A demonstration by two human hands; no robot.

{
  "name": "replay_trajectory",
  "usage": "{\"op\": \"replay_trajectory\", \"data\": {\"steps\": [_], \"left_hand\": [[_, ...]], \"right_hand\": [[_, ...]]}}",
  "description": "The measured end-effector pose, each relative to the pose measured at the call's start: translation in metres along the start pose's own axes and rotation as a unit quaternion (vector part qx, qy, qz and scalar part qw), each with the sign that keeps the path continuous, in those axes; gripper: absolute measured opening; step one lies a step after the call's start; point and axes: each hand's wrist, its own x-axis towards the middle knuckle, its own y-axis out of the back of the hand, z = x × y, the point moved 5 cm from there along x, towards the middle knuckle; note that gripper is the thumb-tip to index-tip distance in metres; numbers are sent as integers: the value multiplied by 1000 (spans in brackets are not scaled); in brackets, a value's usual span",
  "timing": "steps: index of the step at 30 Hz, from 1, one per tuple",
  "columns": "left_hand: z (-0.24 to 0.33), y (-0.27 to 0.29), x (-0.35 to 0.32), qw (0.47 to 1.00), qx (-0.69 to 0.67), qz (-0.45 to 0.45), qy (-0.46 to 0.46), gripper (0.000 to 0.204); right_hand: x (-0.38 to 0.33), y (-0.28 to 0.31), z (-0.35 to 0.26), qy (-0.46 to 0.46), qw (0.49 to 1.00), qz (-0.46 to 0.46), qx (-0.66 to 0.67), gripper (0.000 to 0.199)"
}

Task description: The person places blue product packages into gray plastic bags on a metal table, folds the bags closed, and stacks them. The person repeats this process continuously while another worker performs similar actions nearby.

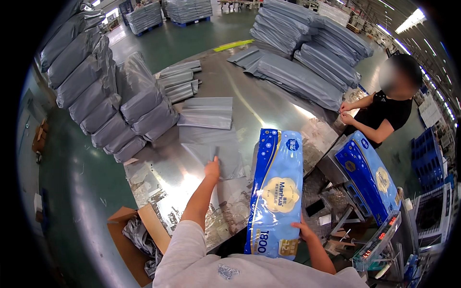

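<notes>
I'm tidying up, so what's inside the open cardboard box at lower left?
Crumpled grey plastic shows inside the cardboard box; the box's bottom and anything beneath the plastic are covered.

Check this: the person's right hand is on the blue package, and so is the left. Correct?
Not quite: the head view shows the left hand at the grey plastic sheet on the table. The right hand is on the blue package.

An open cardboard box (154, 228) is holding crumpled grey plastic (136, 236) at lower left. A co-worker (393, 113) in a black top is standing at right, blue pallets (426, 156) standing behind. A red-digit display (382, 236) is glowing nearby.
</notes>
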Motion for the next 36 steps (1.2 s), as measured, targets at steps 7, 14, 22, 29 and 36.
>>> {"op": "replay_trajectory", "data": {"steps": [7,14,22,29,36], "left_hand": [[-51,-10,-44,900,-351,260,-15,56],[-73,-57,-69,932,-290,183,115,83],[-150,-82,-50,914,-396,21,88,60],[-158,21,-59,940,-301,156,38,52],[-147,19,-7,908,-377,65,-171,42]], "right_hand": [[-5,-33,-36,27,999,-35,25,104],[3,-77,-70,109,989,-102,-11,108],[52,-117,-20,-15,968,-248,-25,105],[34,-115,59,-128,940,-309,-67,104],[10,-116,63,-209,868,-429,-135,105]]}}
